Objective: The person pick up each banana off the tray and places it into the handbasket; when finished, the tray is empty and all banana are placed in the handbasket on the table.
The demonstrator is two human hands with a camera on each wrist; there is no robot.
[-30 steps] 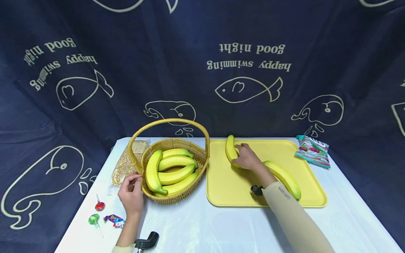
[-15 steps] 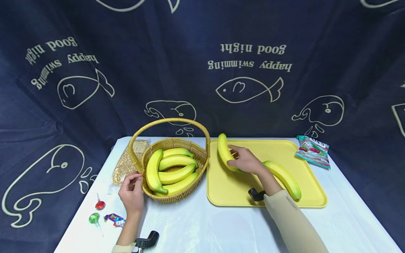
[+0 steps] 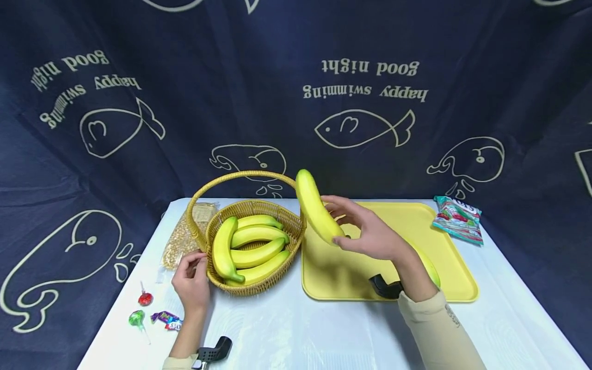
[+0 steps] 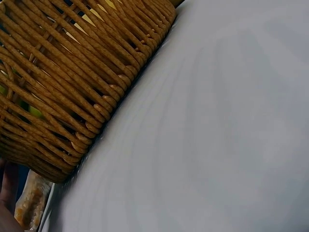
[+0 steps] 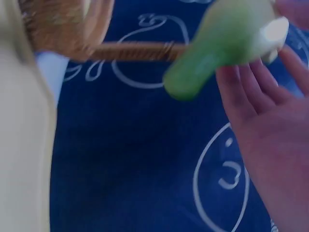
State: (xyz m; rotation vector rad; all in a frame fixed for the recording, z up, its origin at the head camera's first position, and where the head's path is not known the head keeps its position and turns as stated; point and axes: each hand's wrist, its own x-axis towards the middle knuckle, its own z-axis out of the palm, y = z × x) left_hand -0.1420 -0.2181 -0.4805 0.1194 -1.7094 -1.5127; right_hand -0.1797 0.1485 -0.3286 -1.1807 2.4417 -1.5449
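Lifted since the earlier frame, the banana (image 3: 315, 208) that lay on the yellow tray (image 3: 455, 288) a second ago is now in the air, carried toward the wicker basket (image 3: 252, 285), which we take as our landmark.

Far left of the basket, near the bench (image 3: 300, 334) edge, we see two lollipops (image 3: 141, 311) and a wrapped candy (image 3: 167, 321). Just left of the basket, touching its wall, lies a clear bag of grains (image 3: 185, 241). Our left hand (image 3: 191, 282) rests against the basket's left rim with its fingers curled on the weave (the left wrist view shows only the woven wall (image 4: 63, 87) and bare bench). Inside the basket lie five bananas (image 3: 252, 249), packed side by side.

At the basket's right edge, beside its hoop handle (image 3: 245, 176), the lifted banana stands tilted, its upper end level with the top of the handle. Our right hand (image 3: 370, 234) grips its lower end, fingers and thumb wrapped round it; the right wrist view shows the greenish tip (image 5: 217, 43) against the fingers. Right of the basket sits the tray, touching or nearly touching it, with another banana (image 3: 427, 267) mostly hidden behind our right wrist. Well to the right of the basket, past the tray, lies a snack packet (image 3: 458, 218).
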